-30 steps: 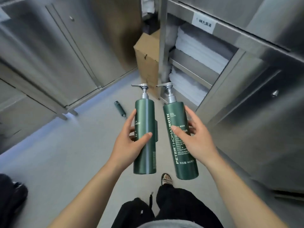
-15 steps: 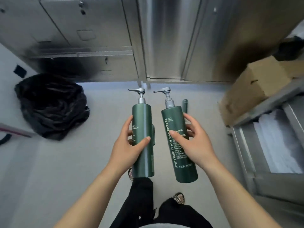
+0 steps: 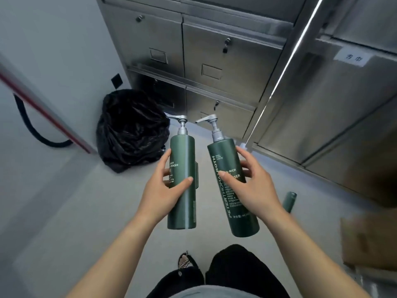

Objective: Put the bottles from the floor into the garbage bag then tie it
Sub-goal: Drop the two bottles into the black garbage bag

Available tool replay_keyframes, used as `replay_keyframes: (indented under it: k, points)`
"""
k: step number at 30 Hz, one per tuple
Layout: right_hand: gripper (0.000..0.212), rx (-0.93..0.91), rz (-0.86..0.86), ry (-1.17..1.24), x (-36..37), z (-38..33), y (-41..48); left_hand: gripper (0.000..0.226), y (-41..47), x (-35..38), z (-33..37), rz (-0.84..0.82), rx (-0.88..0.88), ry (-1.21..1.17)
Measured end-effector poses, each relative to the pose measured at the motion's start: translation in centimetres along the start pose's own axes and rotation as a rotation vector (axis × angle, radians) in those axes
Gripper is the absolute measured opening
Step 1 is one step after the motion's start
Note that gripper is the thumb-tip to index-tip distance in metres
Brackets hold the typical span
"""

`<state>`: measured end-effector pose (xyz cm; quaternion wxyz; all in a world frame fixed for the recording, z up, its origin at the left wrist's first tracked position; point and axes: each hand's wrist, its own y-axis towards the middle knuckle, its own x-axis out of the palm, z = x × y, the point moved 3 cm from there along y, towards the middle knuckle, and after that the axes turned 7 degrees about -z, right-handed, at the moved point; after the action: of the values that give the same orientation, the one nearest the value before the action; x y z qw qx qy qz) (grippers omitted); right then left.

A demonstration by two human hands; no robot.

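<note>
My left hand grips a dark green pump bottle upright at chest height. Beside it, my right hand holds a second green pump bottle with white lettering, tilted slightly left. A crumpled black garbage bag sits on the floor ahead and to the left, against the steel cabinets. A smaller green bottle lies on the floor to the right of my right hand.
Stainless steel lockers stand straight ahead and along the right. A cardboard box sits low on the right. A red-edged rail and a black hose cross the left wall. My legs and a sandal are below.
My view has swung left, so the garbage bag now lies nearer the centre and closer. The small bottle and the box have slid to the right. Both hands keep their bottles.
</note>
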<state>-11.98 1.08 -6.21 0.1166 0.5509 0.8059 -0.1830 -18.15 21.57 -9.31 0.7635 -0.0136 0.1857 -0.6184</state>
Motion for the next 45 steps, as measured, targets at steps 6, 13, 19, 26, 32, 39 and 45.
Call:
replay_keyframes:
  k: [6,13,19,26,32,39,45]
  points:
    - [0.058,-0.001,-0.052,0.011,0.3,-0.8,10.1,0.080,8.1,-0.8,0.5,0.067,-0.035,-0.010]
    - [0.058,-0.044,-0.137,0.008,-0.7,-2.7,23.7,0.083,18.2,-3.0,3.5,0.176,-0.072,0.023]
    - [0.062,-0.058,-0.272,0.025,1.8,-4.5,32.4,0.081,23.7,-6.4,4.4,0.310,-0.108,-0.025]
    - [0.063,-0.057,-0.376,-0.001,8.7,-7.3,41.1,0.086,29.5,-14.5,2.2,0.373,-0.193,0.039]
    - [0.065,-0.049,-0.376,-0.052,14.1,-10.4,48.6,0.084,35.9,-22.6,0.5,0.395,-0.228,0.035]
    - [0.065,-0.064,-0.383,-0.096,18.1,-13.1,56.8,0.083,44.0,-27.7,-0.1,0.350,-0.235,0.009]
    - [0.069,-0.055,-0.480,-0.091,22.0,-13.5,64.7,0.084,49.5,-31.2,-0.5,0.431,-0.293,0.003]
